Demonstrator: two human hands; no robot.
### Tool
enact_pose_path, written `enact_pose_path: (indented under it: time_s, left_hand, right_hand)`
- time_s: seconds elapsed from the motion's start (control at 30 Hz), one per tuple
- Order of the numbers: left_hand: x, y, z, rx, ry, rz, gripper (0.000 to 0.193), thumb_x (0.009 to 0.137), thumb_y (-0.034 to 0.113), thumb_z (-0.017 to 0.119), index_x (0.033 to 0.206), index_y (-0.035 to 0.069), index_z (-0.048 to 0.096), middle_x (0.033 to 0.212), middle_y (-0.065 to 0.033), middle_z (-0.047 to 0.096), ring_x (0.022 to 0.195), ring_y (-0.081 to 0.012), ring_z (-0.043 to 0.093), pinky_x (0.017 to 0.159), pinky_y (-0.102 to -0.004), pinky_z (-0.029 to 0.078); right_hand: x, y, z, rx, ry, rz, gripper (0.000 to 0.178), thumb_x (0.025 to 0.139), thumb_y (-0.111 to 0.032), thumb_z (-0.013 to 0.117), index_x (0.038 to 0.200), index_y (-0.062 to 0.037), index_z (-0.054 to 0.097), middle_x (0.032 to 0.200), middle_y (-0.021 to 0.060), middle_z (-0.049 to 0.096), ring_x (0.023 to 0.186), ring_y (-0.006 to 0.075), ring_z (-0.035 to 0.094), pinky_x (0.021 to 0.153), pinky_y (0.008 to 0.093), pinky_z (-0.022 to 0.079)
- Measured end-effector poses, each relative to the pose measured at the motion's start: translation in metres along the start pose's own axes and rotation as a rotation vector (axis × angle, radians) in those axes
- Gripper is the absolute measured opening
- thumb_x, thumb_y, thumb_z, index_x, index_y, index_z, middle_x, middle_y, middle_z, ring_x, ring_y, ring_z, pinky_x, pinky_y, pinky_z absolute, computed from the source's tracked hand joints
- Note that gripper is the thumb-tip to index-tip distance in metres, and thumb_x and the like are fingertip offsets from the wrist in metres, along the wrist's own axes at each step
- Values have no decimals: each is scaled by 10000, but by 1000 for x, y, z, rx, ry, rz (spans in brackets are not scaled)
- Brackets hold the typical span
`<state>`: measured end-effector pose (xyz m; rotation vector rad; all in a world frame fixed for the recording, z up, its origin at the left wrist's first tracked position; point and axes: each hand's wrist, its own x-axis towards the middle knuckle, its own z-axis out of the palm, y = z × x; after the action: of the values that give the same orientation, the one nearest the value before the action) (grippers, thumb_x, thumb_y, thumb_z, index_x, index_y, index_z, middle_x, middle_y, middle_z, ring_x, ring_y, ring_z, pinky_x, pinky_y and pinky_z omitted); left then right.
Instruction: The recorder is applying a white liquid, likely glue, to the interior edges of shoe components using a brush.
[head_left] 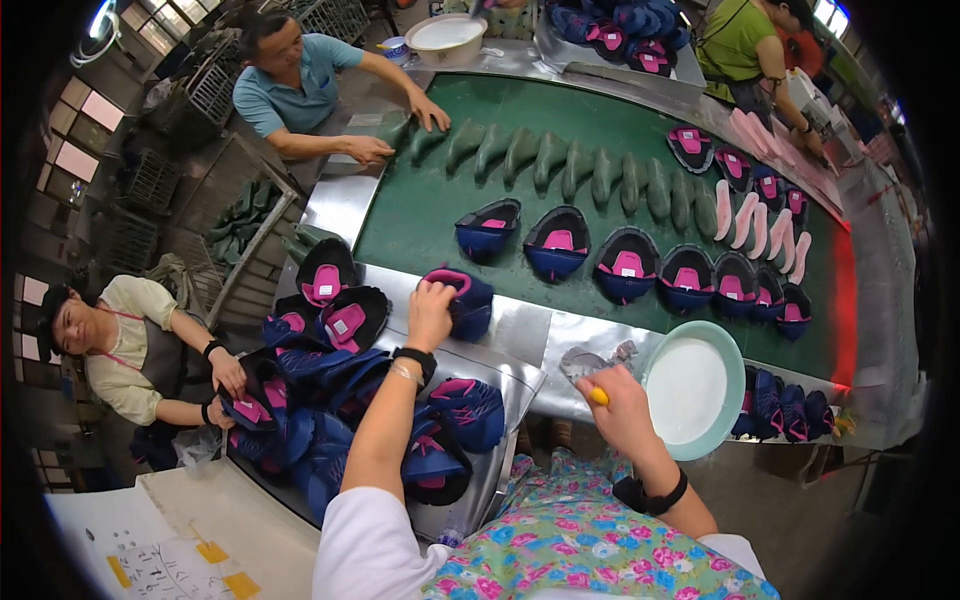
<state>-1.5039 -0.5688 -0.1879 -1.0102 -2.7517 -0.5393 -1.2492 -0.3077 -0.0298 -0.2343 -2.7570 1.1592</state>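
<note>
My left hand [430,314] grips a navy shoe upper [473,307] with pink lining at the near metal edge of the table. In my right hand [624,408] is a yellow-handled tool [598,396], most of its grip hidden by my fingers; its kind is unclear. A greyish patch lies just beyond that hand on the metal. Right beside the hand stands a pale green basin [735,365] of white liquid. Under my left forearm, a heap of navy and pink shoe uppers [330,375] lies on a metal tray [515,375].
Dark green shoe lasts [550,160] line the green belt [420,215], with shoe uppers [627,265] and pink insoles [760,232] nearer and right. One person [300,85] touches lasts at far left; another [150,350] handles uppers at left. A third [745,55] stands far right.
</note>
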Motion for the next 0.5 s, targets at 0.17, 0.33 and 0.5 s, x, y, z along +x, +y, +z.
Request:
enact_pose_path:
  time_s: [0.17,0.33,0.5]
  left_hand:
    - [-53,118,-84,-144,169,316,109,742,152,680,847,141,710,925,-89,653,1036,-310,615,955,-447,467]
    - [-100,165,-140,36,410,445,178,771,208,645,946,206,671,1052,-58,556,1127,-270,535,927,-420,475]
    - [-149,168,-164,143,354,309,192,791,170,647,978,140,678,1080,-74,578,1143,-262,537,1012,-415,446]
  right_hand:
    - [34,-5,-1,114,85,-58,474,820,-245,809,1175,22,645,1239,182,627,1152,364,588,991,418,466]
    - [47,-44,-18,636,-735,174,377,774,-103,806,1095,39,670,914,10,679,804,89,596,740,253,492]
    - [14,-75,-5,686,-690,207,419,703,-82,883,1049,19,669,911,7,681,782,91,579,737,248,483]
